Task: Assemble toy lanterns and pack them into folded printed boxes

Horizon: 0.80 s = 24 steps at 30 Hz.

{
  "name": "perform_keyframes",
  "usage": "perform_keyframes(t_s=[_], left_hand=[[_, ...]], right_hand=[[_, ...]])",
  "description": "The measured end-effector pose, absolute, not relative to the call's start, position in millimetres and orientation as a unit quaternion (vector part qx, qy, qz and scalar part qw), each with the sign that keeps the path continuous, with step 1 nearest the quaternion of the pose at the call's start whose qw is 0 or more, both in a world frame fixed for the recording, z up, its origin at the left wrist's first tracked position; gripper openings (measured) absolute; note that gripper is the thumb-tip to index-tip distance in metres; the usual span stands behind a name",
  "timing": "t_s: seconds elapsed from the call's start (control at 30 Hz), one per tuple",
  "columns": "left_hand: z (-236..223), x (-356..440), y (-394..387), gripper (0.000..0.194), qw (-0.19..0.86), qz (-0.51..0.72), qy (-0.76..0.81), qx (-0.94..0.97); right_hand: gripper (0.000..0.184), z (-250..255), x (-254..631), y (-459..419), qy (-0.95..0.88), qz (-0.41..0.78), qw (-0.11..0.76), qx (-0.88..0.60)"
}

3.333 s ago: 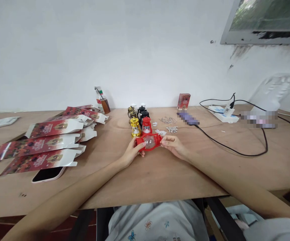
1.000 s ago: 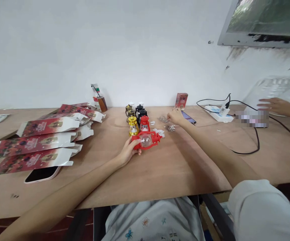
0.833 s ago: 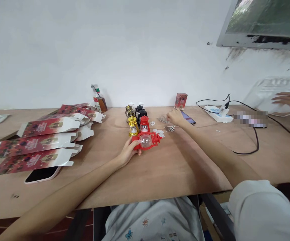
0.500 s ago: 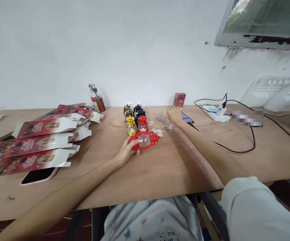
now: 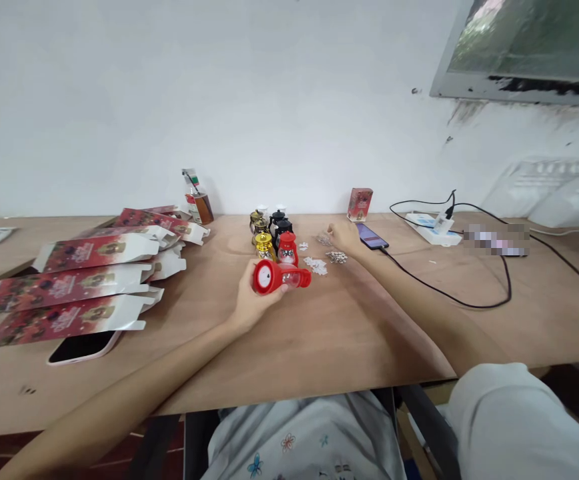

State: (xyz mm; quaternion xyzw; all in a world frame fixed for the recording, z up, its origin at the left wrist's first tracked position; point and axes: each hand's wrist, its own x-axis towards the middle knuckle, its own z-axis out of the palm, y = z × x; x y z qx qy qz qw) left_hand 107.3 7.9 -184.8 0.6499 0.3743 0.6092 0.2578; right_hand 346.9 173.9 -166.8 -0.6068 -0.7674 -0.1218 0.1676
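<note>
Left hand (image 5: 251,300) clasps the lantern (image 5: 289,277), newly turned so its base (image 5: 265,276) is accessible; the right hand (image 5: 343,237), grip unclear, rests at two o'clock.

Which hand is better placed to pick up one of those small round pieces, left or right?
Probably the right hand: it's beside the small round pieces, though whether it holds anything is unclear. The left hand is farther, its grip around a red lantern.

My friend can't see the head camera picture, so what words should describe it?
A person's left hand holds a red lantern sideways, its base facing the camera, over a wooden table. The right hand is by small parts near a phone; more lanterns stand behind, and printed cartons lie at left.
</note>
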Motion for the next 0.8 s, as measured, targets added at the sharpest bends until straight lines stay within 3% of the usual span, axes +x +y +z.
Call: perform_keyframes(t_s=[0.17,0.27,0.33,0.5,0.8], left_hand=[[-179,103,0,0.038,0.061,0.611,0.383,0.69],[-183,99,3,0.036,-0.036,0.546,0.36,0.755],[-188,96,7,0.03,-0.098,0.465,0.338,0.813],[-194,96,13,0.022,-0.114,0.345,0.364,0.858],[-197,97,9,0.025,-0.065,0.33,0.38,0.862]], right_hand=[[0.03,-183,325,125,-0.774,-0.079,0.284,-0.561],[0.019,-199,310,78,-0.743,0.017,0.536,-0.399],[0.016,-206,303,49,-0.744,0.039,0.593,-0.306],[0.016,-210,295,17,-0.817,0.016,0.531,-0.225],[0.013,-206,298,18,-0.855,-0.099,0.476,-0.18]])
